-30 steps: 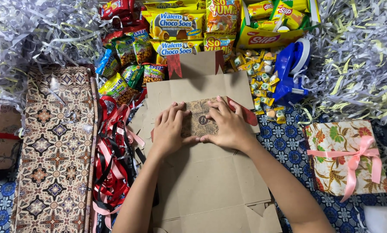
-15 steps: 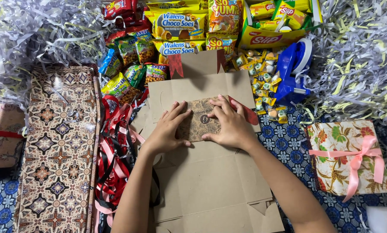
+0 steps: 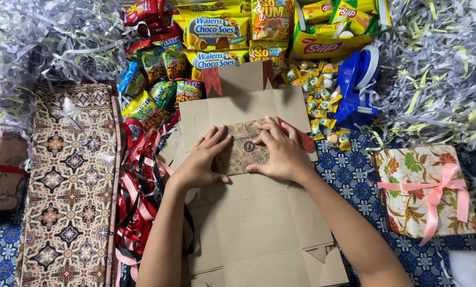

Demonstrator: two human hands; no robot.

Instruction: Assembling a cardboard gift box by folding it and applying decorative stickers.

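In the head view both forearms reach up from the lower edge, wrists bent down. The left hand (image 3: pixel 200 159) lies palm-down, fingers spread, pressing the left end of a small patterned brown packet (image 3: pixel 244 150). The right hand (image 3: pixel 278 150) presses its right half, fingers flat, neither hand gripping. The packet rests on a flattened brown cardboard box (image 3: pixel 259 223), with red ribbons (image 3: pixel 137 186) just left
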